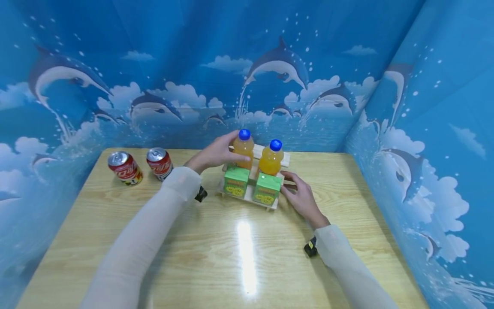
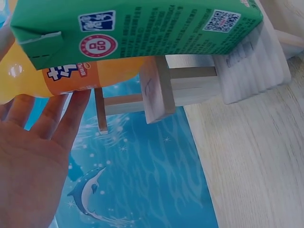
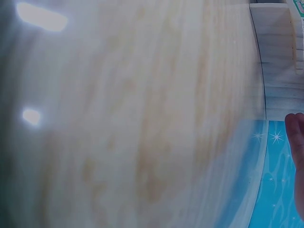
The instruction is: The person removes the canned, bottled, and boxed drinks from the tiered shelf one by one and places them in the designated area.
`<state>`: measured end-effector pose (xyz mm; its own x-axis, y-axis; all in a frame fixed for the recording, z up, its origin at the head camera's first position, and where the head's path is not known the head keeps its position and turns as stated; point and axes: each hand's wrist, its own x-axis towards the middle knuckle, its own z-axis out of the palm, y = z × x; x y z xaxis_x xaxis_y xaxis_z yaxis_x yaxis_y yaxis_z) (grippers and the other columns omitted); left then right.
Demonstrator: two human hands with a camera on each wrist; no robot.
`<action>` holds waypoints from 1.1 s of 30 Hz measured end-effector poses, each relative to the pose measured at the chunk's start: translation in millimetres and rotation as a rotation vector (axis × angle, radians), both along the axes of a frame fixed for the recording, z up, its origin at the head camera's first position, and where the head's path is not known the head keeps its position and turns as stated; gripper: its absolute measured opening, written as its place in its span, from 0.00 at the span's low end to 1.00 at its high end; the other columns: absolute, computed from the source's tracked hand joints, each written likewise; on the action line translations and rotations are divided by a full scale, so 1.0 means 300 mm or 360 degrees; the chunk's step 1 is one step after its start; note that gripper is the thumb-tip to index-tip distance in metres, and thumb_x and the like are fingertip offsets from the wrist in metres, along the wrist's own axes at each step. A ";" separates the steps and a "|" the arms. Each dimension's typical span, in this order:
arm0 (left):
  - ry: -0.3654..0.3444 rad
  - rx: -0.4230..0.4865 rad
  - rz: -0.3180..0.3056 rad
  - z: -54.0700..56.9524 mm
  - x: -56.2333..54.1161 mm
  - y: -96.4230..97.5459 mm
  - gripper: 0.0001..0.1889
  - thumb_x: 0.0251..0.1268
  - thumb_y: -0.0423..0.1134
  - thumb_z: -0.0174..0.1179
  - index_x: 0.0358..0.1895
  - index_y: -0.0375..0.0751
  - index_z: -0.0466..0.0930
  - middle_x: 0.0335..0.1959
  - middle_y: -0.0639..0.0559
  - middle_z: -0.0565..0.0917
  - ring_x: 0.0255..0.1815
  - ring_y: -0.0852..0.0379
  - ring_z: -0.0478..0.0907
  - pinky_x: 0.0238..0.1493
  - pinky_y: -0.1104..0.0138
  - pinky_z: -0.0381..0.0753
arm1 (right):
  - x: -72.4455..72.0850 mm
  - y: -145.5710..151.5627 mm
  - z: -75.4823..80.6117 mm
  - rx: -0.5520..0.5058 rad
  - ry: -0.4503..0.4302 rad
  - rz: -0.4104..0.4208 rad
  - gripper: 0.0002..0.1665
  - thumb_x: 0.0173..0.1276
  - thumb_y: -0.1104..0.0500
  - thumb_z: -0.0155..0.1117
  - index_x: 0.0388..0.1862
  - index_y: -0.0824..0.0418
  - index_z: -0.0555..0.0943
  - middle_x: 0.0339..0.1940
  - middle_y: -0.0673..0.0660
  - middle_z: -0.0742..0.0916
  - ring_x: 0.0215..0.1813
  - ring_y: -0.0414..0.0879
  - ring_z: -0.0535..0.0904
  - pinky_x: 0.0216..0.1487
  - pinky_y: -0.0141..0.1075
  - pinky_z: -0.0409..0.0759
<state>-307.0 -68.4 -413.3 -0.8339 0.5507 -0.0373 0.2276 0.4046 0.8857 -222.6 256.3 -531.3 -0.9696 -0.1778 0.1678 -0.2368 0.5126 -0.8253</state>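
Gripping an orange-drink bottle (image 1: 243,146), the left hand (image 1: 217,152) could tilt it into the adjacent green carton (image 1: 236,182); whether the right hand (image 1: 303,198) pinches the wooden rack (image 1: 286,160) is unclear.

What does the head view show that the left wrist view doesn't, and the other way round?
Only the head view: two red cans on the table, and printed clouds. Only the left wrist view: a QR code and a round red logo on the green carton. Both: that carton, the left hand holding an orange drink bottle, the wooden rack, and a dolphin-print backdrop.
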 end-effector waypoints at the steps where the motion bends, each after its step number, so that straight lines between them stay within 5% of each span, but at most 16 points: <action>1: 0.0005 0.0002 0.0005 0.003 0.000 0.000 0.43 0.69 0.51 0.77 0.83 0.54 0.64 0.73 0.47 0.81 0.74 0.44 0.78 0.75 0.43 0.79 | 0.000 -0.001 0.001 0.0002 0.0003 -0.0002 0.30 0.81 0.58 0.69 0.78 0.60 0.76 0.71 0.66 0.83 0.67 0.64 0.85 0.70 0.55 0.86; 33: 0.0087 0.0116 0.0199 0.083 0.008 -0.118 0.39 0.71 0.50 0.76 0.81 0.54 0.68 0.69 0.47 0.81 0.71 0.46 0.79 0.74 0.45 0.80 | 0.005 -0.004 0.007 0.0033 0.0017 -0.0002 0.31 0.81 0.55 0.70 0.78 0.60 0.75 0.74 0.65 0.82 0.69 0.63 0.85 0.71 0.56 0.84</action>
<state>-304.5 -103.9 -388.3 -0.8958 0.4421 0.0463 0.2281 0.3678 0.9015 -221.2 255.0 -529.2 -0.9681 -0.1799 0.1743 -0.2446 0.5300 -0.8119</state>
